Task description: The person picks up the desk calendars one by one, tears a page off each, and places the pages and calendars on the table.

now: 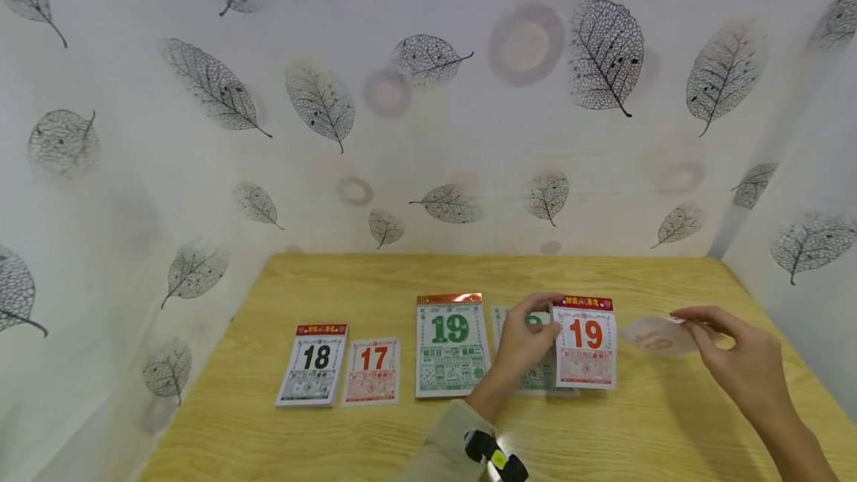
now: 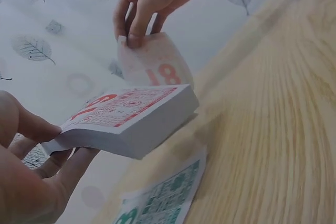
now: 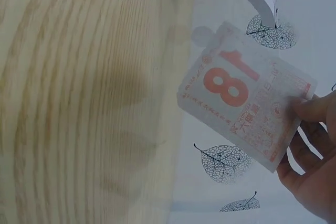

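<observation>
My left hand (image 1: 530, 337) grips a thick tear-off calendar (image 1: 586, 344) by its left edge, thumb on top and fingers beneath. The pad has a red header and a red 19 on its top page, and in the left wrist view it is tilted above the table. To its right, my right hand (image 1: 743, 355) pinches a loose thin calendar page (image 3: 239, 98) with a red 18, between thumb and fingers at one end. The page hangs apart from the pad. Under my left hand lies a green-printed loose page (image 1: 545, 378), partly hidden by the hand and the pad.
On the wooden table (image 1: 375, 445), a larger calendar with a green 19 (image 1: 451, 348) lies left of my left hand. Further left are a small calendar with a black 18 (image 1: 313, 365) and a loose page with a red 17 (image 1: 371, 370). A leaf-patterned wall covering (image 1: 428, 132) stands behind.
</observation>
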Available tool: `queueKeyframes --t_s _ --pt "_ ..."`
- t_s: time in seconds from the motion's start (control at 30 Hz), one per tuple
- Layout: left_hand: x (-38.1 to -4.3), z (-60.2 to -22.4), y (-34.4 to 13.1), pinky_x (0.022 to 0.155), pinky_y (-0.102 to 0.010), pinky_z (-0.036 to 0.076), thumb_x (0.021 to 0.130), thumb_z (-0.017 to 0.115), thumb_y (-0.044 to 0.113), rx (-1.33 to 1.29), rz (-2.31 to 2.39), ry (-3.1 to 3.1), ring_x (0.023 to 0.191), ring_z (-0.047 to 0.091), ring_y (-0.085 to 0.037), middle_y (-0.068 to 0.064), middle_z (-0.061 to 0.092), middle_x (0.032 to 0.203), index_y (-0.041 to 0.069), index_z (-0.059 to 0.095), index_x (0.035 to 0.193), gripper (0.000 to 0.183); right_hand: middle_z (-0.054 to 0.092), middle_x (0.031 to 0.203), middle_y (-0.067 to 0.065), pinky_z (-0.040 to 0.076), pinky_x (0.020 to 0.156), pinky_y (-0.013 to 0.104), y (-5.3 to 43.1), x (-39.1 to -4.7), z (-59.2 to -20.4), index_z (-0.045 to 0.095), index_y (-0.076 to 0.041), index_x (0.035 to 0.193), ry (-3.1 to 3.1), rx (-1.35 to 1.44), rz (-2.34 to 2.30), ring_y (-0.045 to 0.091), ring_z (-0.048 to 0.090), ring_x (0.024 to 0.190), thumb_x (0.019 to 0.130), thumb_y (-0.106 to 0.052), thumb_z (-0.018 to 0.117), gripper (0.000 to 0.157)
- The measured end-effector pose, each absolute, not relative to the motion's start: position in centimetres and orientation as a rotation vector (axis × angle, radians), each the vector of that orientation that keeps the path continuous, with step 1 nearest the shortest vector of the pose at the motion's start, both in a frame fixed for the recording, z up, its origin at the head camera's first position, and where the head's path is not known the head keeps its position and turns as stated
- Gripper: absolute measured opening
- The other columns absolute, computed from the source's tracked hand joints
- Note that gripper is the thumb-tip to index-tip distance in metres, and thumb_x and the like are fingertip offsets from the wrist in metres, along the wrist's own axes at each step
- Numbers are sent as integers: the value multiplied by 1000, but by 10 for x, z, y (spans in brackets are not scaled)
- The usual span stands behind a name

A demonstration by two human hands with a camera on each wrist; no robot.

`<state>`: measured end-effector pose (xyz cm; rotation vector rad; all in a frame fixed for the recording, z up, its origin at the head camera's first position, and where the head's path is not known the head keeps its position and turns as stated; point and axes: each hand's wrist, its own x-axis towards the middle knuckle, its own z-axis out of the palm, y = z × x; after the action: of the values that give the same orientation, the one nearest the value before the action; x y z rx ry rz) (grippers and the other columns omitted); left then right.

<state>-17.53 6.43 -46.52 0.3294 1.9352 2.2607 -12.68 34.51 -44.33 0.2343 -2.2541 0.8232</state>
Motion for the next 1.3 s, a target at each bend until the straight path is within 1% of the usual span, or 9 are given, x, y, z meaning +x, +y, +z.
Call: queueKeyframes --t_s 0.13,0.33,0.43,0.5,0.6,0.7,0.83,0.97,1.3 --pt "-178 -472 76 54 -25 52 92 60 -12 316 2284 1895 67 64 -14 4 60 119 23 72 124 49 58 99 -46 20 33 16 351 -128 -449 80 -8 98 -2266 209 823 -25 48 71 82 16 73 30" --pt "-178 -482 92 50 -21 48 89 60 -14 232 2302 1858 63 63 -13 4 62 110 23 74 120 50 57 104 -48 14 32 16 360 -125 -456 79 -2 103 -2223 136 797 -12 18 38 82 16 73 28" --pt "-176 -483 102 50 -23 50 88 62 -14 144 2297 1853 66 65 -14 4 62 107 27 75 115 50 55 109 -47 16 34 15 362 -124 -457 77 3 104 -2194 109 762 -21 36 51 83 17 71 27" --pt "-176 -483 109 50 -23 50 88 62 -14 75 2282 1842 67 65 -14 5 61 107 30 75 111 52 61 113 -37 27 43 7 363 -124 -459 77 5 103 -2168 122 742 -26 50 72 82 19 71 26" --pt "-177 -485 119 48 -23 48 88 64 -15 -14 2256 1843 65 62 -15 5 61 106 32 75 108 53 66 115 -25 35 56 1 366 -125 -463 77 6 102 -2149 173 721 -28 50 102 78 19 73 27" --pt "-178 -489 125 48 -23 49 88 66 -14 -63 2221 1866 66 61 -16 6 60 106 33 75 107 51 67 114 -25 32 50 2 369 -124 -468 78 4 99 -2161 204 727 -28 52 97 75 19 76 28" --pt "-177 -494 129 54 -29 57 87 68 -12 -46 2175 1937 66 62 -14 7 61 102 33 75 109 50 58 114 -41 23 40 9 373 -121 -473 79 1 98 -2228 228 731 -30 50 92 72 20 78 32" --pt "-176 -497 131 56 -28 59 89 69 -8 -7 2108 2011 65 62 -13 9 61 98 33 74 113 49 59 110 -40 32 52 10 377 -117 -479 79 -3 95 -2334 237 707 -31 46 99 71 16 79 30" --pt "-174 -503 134 56 -18 49 87 72 -5 147 1868 2299 71 55 -3 12 59 98 29 69 127 53 77 91 1 36 62 9 378 -108 -490 79 -16 88 -2567 172 624 -23 47 85 73 4 84 25"
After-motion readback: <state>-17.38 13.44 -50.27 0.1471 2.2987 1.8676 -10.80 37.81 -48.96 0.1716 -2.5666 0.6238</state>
